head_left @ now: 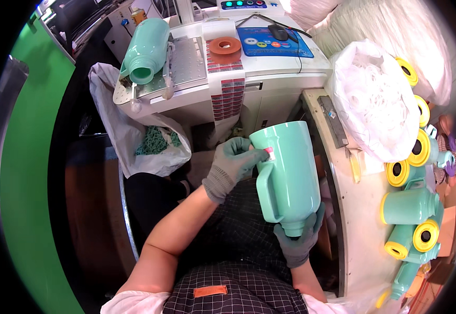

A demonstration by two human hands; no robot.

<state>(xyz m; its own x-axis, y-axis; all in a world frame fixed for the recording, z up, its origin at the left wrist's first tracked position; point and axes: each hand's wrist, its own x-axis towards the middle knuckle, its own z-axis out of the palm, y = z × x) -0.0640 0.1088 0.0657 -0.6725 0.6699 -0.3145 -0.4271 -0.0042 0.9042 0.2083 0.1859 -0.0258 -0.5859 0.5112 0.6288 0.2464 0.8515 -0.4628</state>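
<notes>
In front of me is a glossy mint-green thermos flask shell (pixel 294 170), tilted with its wide open end up and its narrow neck down. Its handle faces left. My right hand (pixel 300 239), in a grey glove, wraps round the neck end from below. Near the wide rim, above the handle, my gloved left hand (pixel 232 166) pinches a small red-and-white label (pixel 269 153) against the shell's side. Whether the label is fully stuck down cannot be seen. The left fingertips partly cover the rim.
Another mint shell (pixel 152 47) lies on the machine's perforated plate (pixel 189 60). A label strip (pixel 227 99) hangs beneath a brown tape roll (pixel 225 49). At right are a bag of white rings (pixel 372 99) and several yellow-ended shells (pixel 406 206). A co-worker's purple glove (pixel 451 168) shows far right.
</notes>
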